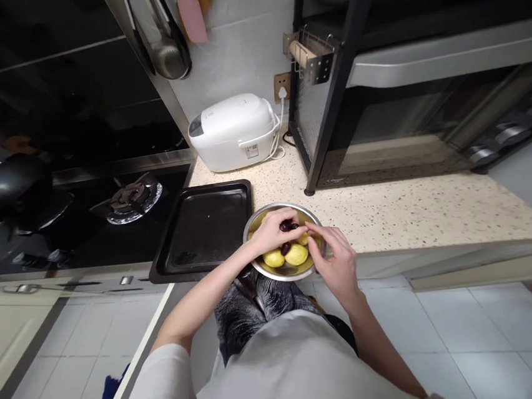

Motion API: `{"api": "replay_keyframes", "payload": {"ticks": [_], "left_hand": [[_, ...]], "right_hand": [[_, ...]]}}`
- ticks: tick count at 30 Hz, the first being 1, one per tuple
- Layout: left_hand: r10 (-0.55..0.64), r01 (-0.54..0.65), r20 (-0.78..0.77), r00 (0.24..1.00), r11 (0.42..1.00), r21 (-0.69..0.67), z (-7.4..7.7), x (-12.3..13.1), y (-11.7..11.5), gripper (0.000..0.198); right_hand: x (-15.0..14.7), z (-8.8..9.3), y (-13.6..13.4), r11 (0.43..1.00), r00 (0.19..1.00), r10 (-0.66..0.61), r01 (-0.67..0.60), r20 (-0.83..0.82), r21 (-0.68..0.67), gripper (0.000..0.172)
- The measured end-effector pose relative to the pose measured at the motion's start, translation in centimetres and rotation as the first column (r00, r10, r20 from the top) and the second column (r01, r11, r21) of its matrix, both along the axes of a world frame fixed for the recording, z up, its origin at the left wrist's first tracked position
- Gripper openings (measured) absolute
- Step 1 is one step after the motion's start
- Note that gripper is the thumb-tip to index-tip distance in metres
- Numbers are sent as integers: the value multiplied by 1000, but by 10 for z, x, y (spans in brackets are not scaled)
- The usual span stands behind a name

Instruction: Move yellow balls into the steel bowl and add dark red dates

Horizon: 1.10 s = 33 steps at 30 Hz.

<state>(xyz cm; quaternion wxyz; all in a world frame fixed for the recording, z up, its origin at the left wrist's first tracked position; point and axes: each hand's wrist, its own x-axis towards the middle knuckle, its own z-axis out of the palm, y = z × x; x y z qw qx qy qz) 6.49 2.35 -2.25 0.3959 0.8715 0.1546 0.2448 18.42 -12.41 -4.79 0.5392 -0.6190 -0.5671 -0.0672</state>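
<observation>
Over a round steel bowl (287,278) at the counter's front edge, my left hand (276,230) is curled around a few dark purple oval fruits that look like grapes (288,225). Another dark grape (285,248) shows just below that hand. Several yellow fruits, which look like lemons (296,255), lie in the bowl, partly covered by my hands. From the right, my right hand (335,255) reaches over the rim. Its thumb and index finger are apart, with the index fingertip close to the left fingertips; contact between them is unclear.
A black baking tray (207,230) lies left of the bowl, beside the gas burner (129,198) and a dark wok (6,187). Behind stands a white rice cooker (236,133). An oven (418,116) sits at right. Below the tray, a drawer (135,356) stands pulled out.
</observation>
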Motion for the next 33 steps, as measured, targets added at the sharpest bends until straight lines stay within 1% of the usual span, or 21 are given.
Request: {"api": "replay_keyframes", "payload": {"ticks": [3,8,10,13,15,17,18,21,22,23,24,25,28,30,31,32,33], "left_hand": [[30,-28,38,999,999,-45,0,0,1,30],[-52,53,-21,998,998,41,0,-1,5,29],[-56,57,-29,998,997,45,1,0,5,30],[-8,8,14,1000,1000,-22,0,2,5,34],[51,-43,72,996,993,-114,0,3,6,38],[135,-93,150,979,962,-258,-1,5,9,42],[186,-111,192,963,931,-347,-1,6,10,45],[365,-116,312,877,792,-599,0,5,14,51],[413,-104,338,845,749,-655,1,3,14,52],[447,-92,354,822,718,-690,3,-1,14,52],[466,-88,359,809,700,-709,4,-5,12,51],[470,-95,351,809,696,-712,5,-11,10,50],[437,-173,259,861,732,-659,8,-30,2,48],[426,-215,194,884,737,-641,8,-42,-6,48],[431,-220,176,885,721,-657,9,-47,-10,48],[443,-214,172,880,692,-689,9,-51,-15,48],[459,-194,175,871,650,-735,10,-55,-19,48]], "right_hand": [[-1,-2,1,1000,1000,-10,10,-8,-12,28],[0,-8,2,995,995,-7,-3,-96,-97,18],[0,-10,2,990,991,-5,-15,-136,-143,20],[-3,-13,2,982,985,2,-34,-172,-186,32],[-6,-15,3,979,982,18,-55,-189,-195,37],[-11,-16,4,974,983,50,-87,-179,-208,36],[-13,-16,4,970,985,73,-106,-154,-218,34],[-20,-14,6,957,990,139,-143,-32,-251,24],[-21,-13,7,954,988,155,-149,3,-259,23],[-23,-12,8,952,986,165,-152,28,-265,25],[-24,-11,9,950,984,172,-153,45,-271,26],[-24,-9,10,948,982,178,-155,59,-278,27],[-26,-6,13,940,978,198,-170,68,-295,22],[-28,-4,15,933,975,217,-195,43,-301,18],[-29,-4,16,929,973,227,-209,26,-304,18],[-29,-3,17,925,972,236,-221,10,-308,18],[-30,-2,18,922,970,241,-231,-5,-311,17]]}}
